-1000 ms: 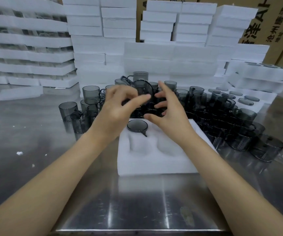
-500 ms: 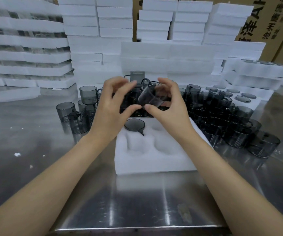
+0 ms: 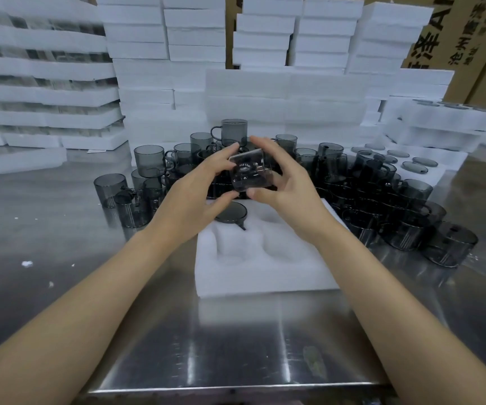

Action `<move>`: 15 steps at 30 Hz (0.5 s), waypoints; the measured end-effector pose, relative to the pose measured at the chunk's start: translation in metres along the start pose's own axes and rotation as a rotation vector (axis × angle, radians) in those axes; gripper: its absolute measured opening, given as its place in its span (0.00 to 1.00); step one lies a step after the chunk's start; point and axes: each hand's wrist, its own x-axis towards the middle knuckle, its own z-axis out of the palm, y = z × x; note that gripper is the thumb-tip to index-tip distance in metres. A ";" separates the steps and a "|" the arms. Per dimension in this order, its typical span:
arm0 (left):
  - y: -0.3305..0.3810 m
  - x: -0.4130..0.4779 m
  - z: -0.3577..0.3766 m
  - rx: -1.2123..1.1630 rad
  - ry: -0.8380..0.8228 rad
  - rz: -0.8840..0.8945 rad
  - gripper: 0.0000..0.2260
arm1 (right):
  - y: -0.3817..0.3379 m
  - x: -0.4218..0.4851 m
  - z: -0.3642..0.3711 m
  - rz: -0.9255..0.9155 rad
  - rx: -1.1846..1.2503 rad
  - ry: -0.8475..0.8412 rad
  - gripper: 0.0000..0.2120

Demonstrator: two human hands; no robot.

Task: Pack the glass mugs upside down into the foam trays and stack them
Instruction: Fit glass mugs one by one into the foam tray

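smoky grey glass mugs (image 3: 110,190) stand loose at left. my left hand (image 3: 189,200) and right hand (image 3: 291,188) pinch one mug (image 3: 249,173) between thumbs and fingertips, above the soft white foam tray (image 3: 265,279). one upturned mug (image 3: 231,213) fills its far-left pocket; rounded near pockets (image 3: 235,249) lie bare. early days, i judge.

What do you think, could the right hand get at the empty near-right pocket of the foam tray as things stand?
Probably yes. The tray's near-right pocket lies open just below the right hand, nothing over it; though that hand and the left hand hold a mug between them.
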 end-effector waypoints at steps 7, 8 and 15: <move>0.003 0.003 0.001 0.196 0.000 0.168 0.13 | -0.003 0.005 0.000 0.191 0.194 0.172 0.21; 0.003 0.003 0.001 0.221 0.005 0.188 0.13 | -0.003 0.007 -0.002 0.193 0.173 0.235 0.23; 0.002 0.004 -0.008 0.412 0.022 0.106 0.26 | -0.009 0.004 -0.039 0.216 -0.201 0.175 0.20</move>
